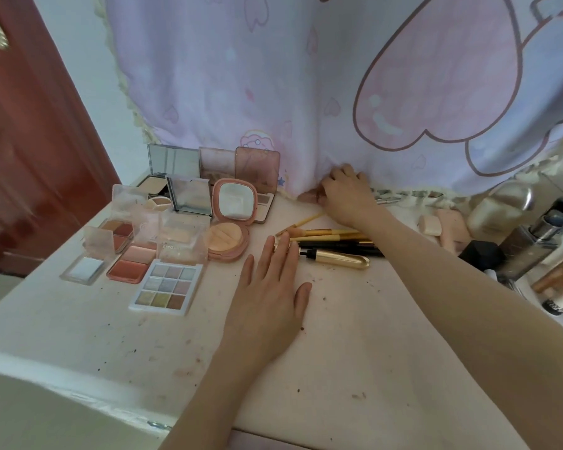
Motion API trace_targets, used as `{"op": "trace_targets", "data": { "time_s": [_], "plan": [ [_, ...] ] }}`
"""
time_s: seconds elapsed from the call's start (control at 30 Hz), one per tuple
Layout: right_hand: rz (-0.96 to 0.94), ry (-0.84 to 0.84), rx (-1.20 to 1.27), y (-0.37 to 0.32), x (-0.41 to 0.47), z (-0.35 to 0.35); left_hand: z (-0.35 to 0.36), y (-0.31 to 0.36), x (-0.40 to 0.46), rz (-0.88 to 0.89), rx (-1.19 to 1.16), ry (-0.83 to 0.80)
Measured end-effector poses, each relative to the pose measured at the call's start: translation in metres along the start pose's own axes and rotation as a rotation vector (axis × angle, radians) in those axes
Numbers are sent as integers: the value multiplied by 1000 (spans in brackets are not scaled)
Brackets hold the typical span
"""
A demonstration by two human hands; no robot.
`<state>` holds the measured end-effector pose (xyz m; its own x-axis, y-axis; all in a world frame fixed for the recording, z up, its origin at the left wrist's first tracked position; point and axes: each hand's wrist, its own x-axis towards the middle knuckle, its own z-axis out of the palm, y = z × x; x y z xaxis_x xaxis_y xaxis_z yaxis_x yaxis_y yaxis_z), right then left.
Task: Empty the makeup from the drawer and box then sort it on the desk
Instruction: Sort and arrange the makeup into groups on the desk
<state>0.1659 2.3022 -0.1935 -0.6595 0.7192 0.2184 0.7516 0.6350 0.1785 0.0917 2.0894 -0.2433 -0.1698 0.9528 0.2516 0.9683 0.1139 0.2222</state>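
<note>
Left hand [267, 287] flat on desk [355, 352], right hand [346, 193] at curtain [273, 76] hem

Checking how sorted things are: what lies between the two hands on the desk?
In the head view, yellow-handled brushes and dark pencils lie between the left hand and right hand.

Pink item [309, 195] behind right fingers [330, 186]

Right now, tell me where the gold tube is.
The gold tube lies flat mid-desk in the head view, just right of the left hand, with the yellow-handled brushes just behind it.
</note>
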Motion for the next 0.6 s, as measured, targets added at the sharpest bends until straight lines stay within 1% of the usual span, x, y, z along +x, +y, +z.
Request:
{"op": "trace_targets", "data": {
  "time_s": [0.17,0.2,0.23,0.33,0.47,0.53,0.6],
  "plan": [
    [52,112,95,8,-32,-14,0,0,0,-6,36,-24],
    [63,137,148,9,-41,-17,0,0,1,-9,44,-33],
    [81,163,242,11,-51,-21,-1,1,1,-10,52,-36],
    [186,190,654,9,-83,-37,2,-2,2,-2,49,3],
    [261,86,1032,6,-131,-52,2,-4,1,99,-31,206],
    [293,-28,1245,6,-156,-56,-4,1,0,151,-164,275],
    [308,-140,1376,9,-179,-56,-12,12,-2,198,-334,285]
  ]
}}
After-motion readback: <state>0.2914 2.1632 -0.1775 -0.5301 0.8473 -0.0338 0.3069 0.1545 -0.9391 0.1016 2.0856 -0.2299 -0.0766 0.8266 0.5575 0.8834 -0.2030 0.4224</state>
